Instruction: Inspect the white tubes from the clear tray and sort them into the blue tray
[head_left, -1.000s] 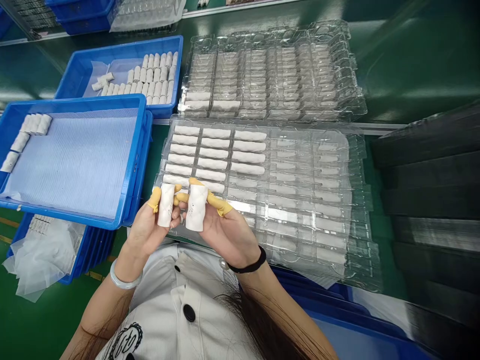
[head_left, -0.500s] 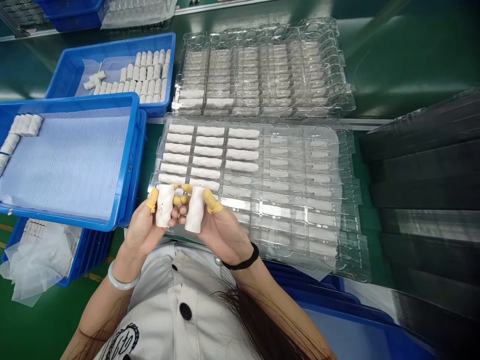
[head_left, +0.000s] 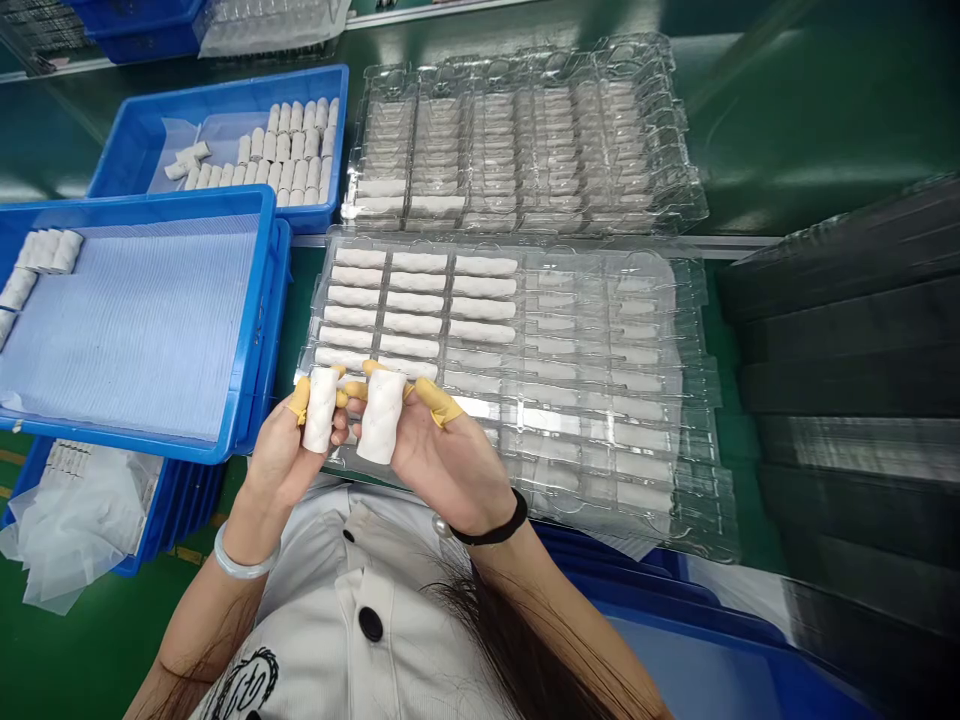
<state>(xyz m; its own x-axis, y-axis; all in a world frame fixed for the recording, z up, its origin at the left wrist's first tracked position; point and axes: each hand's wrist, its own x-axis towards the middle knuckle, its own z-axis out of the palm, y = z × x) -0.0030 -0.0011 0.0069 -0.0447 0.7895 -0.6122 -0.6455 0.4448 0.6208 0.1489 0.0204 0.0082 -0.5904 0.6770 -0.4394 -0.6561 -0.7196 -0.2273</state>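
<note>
My left hand (head_left: pixel 289 455) is closed round a short white cylinder (head_left: pixel 320 409), held upright between fingers in yellow finger cots. My right hand (head_left: pixel 442 455) grips a second, slightly longer white cylinder (head_left: pixel 382 418) the same way, close beside the first. Both hands hover over the near left corner of a clear plastic blister tray (head_left: pixel 600 400). White pieces fill the slots of its three left columns; its right columns look bare.
A blue bin (head_left: pixel 266 300) with a ribbed liner and a few white cylinders stands at left. Another blue bin (head_left: pixel 225 100) with rows of cylinders sits behind it. More clear trays (head_left: pixel 525 130) lie at the back, dark stacked trays (head_left: pixel 862 350) at right, plastic bags (head_left: pixel 82 510) lower left.
Both hands with their cylinders have shifted slightly left and the right cylinder has tilted a little. The view has drifted, nothing else has moved.
</note>
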